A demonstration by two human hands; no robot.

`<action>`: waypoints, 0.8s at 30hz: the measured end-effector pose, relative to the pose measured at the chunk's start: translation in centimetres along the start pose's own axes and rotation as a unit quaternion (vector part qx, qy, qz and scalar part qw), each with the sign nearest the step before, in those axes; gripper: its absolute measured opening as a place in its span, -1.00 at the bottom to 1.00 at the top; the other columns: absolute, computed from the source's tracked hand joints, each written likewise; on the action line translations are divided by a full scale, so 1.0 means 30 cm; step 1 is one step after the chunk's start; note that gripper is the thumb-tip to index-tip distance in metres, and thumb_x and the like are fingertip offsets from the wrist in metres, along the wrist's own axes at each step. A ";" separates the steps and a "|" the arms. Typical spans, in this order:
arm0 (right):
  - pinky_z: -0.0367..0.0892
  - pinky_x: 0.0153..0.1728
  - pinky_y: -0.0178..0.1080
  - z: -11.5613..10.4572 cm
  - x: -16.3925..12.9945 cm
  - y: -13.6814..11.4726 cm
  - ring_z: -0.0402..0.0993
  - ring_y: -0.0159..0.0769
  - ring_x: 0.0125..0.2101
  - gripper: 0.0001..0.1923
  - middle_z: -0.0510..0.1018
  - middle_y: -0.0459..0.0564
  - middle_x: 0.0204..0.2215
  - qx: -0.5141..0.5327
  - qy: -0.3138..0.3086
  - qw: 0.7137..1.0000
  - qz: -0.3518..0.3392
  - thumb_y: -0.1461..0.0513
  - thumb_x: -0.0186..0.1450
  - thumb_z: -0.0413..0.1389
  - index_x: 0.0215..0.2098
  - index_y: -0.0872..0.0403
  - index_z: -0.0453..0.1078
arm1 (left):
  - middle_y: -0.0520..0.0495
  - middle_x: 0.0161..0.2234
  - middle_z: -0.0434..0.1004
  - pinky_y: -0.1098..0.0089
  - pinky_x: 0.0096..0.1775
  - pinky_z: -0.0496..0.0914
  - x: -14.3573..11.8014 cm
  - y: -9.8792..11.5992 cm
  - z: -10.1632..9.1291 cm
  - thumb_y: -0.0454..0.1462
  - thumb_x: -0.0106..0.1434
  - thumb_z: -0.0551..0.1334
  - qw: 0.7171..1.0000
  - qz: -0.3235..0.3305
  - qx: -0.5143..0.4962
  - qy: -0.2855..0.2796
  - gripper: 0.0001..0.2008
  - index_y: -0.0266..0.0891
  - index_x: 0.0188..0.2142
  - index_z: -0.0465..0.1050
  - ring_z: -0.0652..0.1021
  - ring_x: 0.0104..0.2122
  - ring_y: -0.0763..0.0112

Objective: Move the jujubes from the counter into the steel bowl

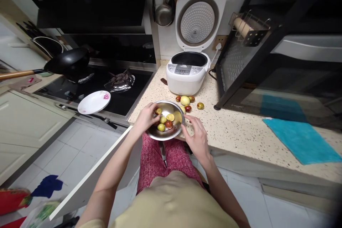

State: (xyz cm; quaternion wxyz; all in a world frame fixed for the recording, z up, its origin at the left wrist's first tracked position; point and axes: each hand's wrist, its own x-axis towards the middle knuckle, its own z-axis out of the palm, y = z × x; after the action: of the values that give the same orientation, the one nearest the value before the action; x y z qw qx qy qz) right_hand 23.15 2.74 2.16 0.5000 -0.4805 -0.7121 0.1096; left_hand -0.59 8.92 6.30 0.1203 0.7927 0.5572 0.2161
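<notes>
Right now, all places are reckoned from the steel bowl
Steel bowl (163, 134): sits at the front edge of the speckled counter (240, 128), partly overhanging it above the person's lap
Fruit in bowl (166, 120): several small round fruits, some green-yellow, some red-brown, lying loose inside
Left hand (145, 117): curled over the bowl's left rim, fingers bent inward and touching or gripping the rim beside a fruit; whether a fruit is pinched between the fingers cannot be told
Right hand (196, 137): just right of the bowl, fingers half spread and loosely open, fingertips at or very near the right rim; nothing held in it
Loose fruit (187, 101): a small cluster on the counter just behind the bowl, with one further piece a little to the right
Rice cooker (188, 73): white, directly behind the bowl past the loose fruit, lid standing open and the dark inner pot showing
White plate (94, 102): left of the bowl, on the edge of the black stove (107, 82), with a pink flower print
Black wok (68, 60): far left and behind the bowl, on the stove
Blue cloth (301, 137): well to the right of the bowl, flat on the counter
Black rack (248, 57): behind and right of the bowl, beside the rice cooker
</notes>
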 end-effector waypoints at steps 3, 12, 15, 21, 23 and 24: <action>0.52 0.04 0.02 -0.009 -0.012 0.025 0.56 -0.07 0.01 -0.71 0.62 0.10 -0.04 -0.005 0.008 1.000 0.005 0.26 0.46 0.08 0.12 -0.01 0.42 | -0.17 -0.07 0.57 0.32 -0.11 0.47 0.034 -0.015 -0.008 -0.34 0.27 0.29 0.990 -0.012 0.120 -0.073 -0.76 -0.22 -0.06 0.44 0.61 -0.15 0.22; 0.48 0.03 0.00 -0.027 -0.018 0.123 0.54 -0.07 -0.02 -0.75 0.61 0.11 -0.07 -0.044 0.041 0.998 0.024 0.24 0.46 0.06 0.07 0.04 0.43 | -0.16 -0.07 0.61 0.34 -0.19 0.43 0.080 0.017 0.002 -0.37 0.28 0.24 0.968 0.014 0.205 -0.143 -0.78 -0.17 -0.08 0.49 0.63 -0.15 0.16; 0.46 0.04 0.03 -0.035 0.005 0.193 0.52 -0.04 0.00 -0.74 0.60 0.13 -0.06 -0.069 0.057 0.995 0.040 0.24 0.44 0.05 0.06 0.05 0.43 | -0.17 -0.10 0.63 0.31 -0.17 0.44 0.093 0.017 0.004 -0.37 0.27 0.23 0.963 0.019 0.218 -0.155 -0.76 -0.17 -0.06 0.50 0.64 -0.14 0.13; 0.43 0.07 0.06 -0.041 0.093 0.337 0.47 0.02 0.03 -0.68 0.56 0.20 -0.02 -0.118 0.042 0.989 0.074 0.28 0.39 0.01 0.08 0.09 0.42 | -0.17 -0.06 0.62 0.31 -0.18 0.45 0.084 0.024 -0.005 -0.36 0.30 0.26 0.960 0.015 0.229 -0.160 -0.81 -0.18 -0.09 0.50 0.65 -0.13 0.13; 0.42 0.09 0.07 -0.038 0.125 0.377 0.45 0.04 0.05 -0.63 0.54 0.24 0.01 -0.136 0.024 0.987 0.076 0.30 0.38 -0.01 0.12 0.11 0.41 | -0.17 -0.03 0.61 0.31 -0.16 0.46 0.063 0.029 -0.014 -0.34 0.33 0.27 0.961 0.013 0.228 -0.155 -0.83 -0.18 -0.08 0.50 0.65 -0.11 0.13; 0.41 0.10 0.07 -0.035 0.140 0.395 0.45 0.04 0.07 -0.61 0.53 0.25 0.03 -0.143 0.015 0.987 0.075 0.31 0.38 -0.02 0.13 0.12 0.41 | -0.17 -0.02 0.60 0.30 -0.16 0.47 0.050 0.032 -0.018 -0.33 0.34 0.27 0.962 0.013 0.227 -0.154 -0.83 -0.18 -0.07 0.50 0.65 -0.10 0.13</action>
State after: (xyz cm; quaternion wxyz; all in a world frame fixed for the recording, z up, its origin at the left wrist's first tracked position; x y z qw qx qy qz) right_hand 30.65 11.82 -2.33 0.4268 -0.6009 -0.6748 0.0365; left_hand 0.38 9.95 7.51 0.0188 0.8300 0.5560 -0.0389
